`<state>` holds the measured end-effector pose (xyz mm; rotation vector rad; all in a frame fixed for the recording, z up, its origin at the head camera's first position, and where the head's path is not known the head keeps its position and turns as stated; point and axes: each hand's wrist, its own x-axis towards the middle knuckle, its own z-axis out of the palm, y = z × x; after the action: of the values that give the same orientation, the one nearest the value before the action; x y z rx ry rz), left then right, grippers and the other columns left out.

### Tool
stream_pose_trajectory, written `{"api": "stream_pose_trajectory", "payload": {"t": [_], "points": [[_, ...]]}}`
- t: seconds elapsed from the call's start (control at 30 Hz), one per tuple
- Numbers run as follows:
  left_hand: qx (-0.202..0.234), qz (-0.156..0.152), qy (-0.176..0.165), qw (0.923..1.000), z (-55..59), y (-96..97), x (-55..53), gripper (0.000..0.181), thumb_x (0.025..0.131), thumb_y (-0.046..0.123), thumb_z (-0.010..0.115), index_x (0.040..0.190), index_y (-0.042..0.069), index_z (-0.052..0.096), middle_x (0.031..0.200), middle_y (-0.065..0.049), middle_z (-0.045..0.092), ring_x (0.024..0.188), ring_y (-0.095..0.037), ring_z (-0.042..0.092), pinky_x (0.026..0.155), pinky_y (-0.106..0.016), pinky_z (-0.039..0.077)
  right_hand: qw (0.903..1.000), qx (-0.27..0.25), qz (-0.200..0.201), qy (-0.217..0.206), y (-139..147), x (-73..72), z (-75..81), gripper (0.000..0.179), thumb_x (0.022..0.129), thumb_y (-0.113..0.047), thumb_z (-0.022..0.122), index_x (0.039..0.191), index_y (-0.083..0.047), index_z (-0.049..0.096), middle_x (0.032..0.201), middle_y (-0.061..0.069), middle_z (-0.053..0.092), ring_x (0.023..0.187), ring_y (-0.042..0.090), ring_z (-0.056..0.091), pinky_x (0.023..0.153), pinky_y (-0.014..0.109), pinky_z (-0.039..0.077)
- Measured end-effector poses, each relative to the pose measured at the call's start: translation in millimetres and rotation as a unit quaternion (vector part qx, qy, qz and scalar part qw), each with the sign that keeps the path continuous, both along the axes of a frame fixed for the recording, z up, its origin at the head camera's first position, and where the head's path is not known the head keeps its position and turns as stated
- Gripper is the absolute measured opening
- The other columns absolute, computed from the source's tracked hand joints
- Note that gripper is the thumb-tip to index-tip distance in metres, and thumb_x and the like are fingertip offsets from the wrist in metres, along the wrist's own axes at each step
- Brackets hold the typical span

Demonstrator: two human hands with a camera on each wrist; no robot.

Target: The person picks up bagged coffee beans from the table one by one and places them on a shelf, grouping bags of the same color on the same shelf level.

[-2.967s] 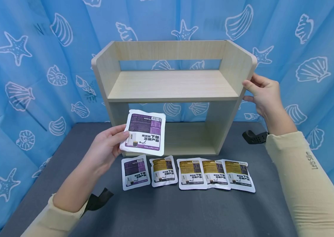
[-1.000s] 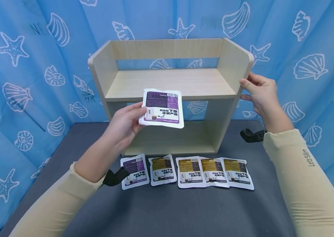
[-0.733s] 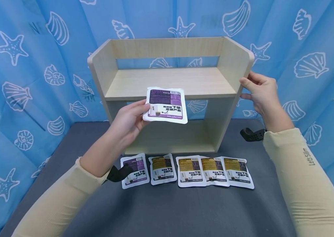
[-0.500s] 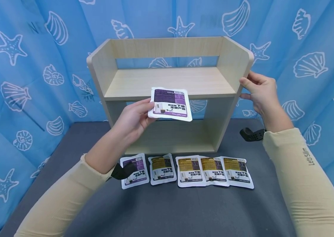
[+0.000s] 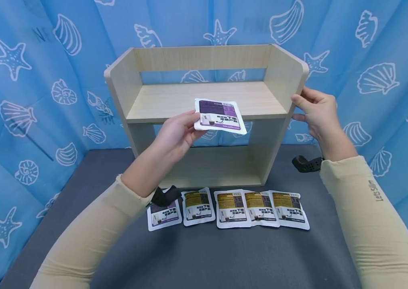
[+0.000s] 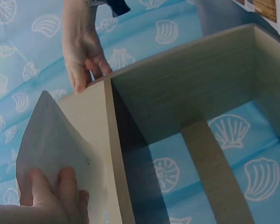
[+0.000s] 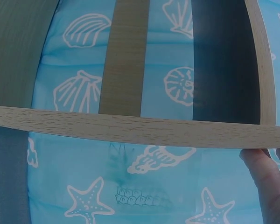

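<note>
My left hand (image 5: 176,138) pinches a white-and-purple coffee pouch (image 5: 220,116) by its left edge. The pouch tilts in front of the upper board of a pale wooden desktop shelf (image 5: 169,96), label facing up. In the left wrist view the pouch's plain back (image 6: 60,140) shows, with fingers (image 6: 67,186) spread under it. My right hand (image 5: 317,114) grips the shelf's right side panel, thumb at the front edge. In the right wrist view only part of that hand (image 7: 270,182) shows against the panel edge (image 7: 144,128).
Before the shelf, on the grey table (image 5: 225,257), lie a purple pouch (image 5: 164,216), partly covered by the left wrist strap (image 5: 166,196), and a row of yellow-labelled pouches (image 5: 232,206), some overlapping. A blue shell-print curtain (image 5: 37,100) hangs behind.
My left hand has carried the pouch up and to the right, from in front of the lower compartment to the upper board, tipping it flatter. My right hand keeps its grip on the side panel.
</note>
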<state>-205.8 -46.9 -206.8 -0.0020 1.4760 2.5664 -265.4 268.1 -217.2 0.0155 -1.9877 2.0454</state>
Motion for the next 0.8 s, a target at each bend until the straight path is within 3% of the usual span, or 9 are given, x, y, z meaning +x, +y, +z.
{"api": "stream_pose_trajectory", "payload": {"t": [0.2,0.47,0.8], "points": [[0.022,0.010,-0.011,0.9996,2.6,7.7,-9.3,0.037,0.101,0.005,0.050,0.138,0.000,0.050,0.128,-0.016,0.058,0.112,-0.025,0.061,0.079,-0.024,0.054,0.9999,0.012,-0.003,-0.009,-1.4,-0.4,1.2,0.058,0.081,-0.029,0.076,0.135,-0.019,0.059,0.122,-0.001,0.061,0.121,0.021,0.052,0.059,0.018,0.054],[0.037,0.017,-0.041,0.9983,2.4,17.3,-19.9,0.038,0.101,0.005,0.052,0.138,0.001,0.049,0.124,-0.017,0.059,0.110,-0.026,0.062,0.075,-0.023,0.055,0.9995,0.026,-0.009,-0.015,-3.3,0.5,2.2,0.059,0.081,-0.030,0.075,0.136,-0.020,0.058,0.135,0.006,0.055,0.123,0.022,0.051,0.060,0.017,0.054],[0.054,0.029,-0.056,0.9965,7.2,25.0,-34.1,0.041,0.100,0.006,0.055,0.140,0.004,0.048,0.122,-0.017,0.060,0.107,-0.026,0.065,0.076,-0.026,0.055,0.9996,0.023,-0.008,-0.011,-1.5,1.0,0.6,0.058,0.081,-0.029,0.075,0.136,-0.018,0.058,0.131,0.005,0.058,0.121,0.021,0.053,0.060,0.017,0.054]]}}
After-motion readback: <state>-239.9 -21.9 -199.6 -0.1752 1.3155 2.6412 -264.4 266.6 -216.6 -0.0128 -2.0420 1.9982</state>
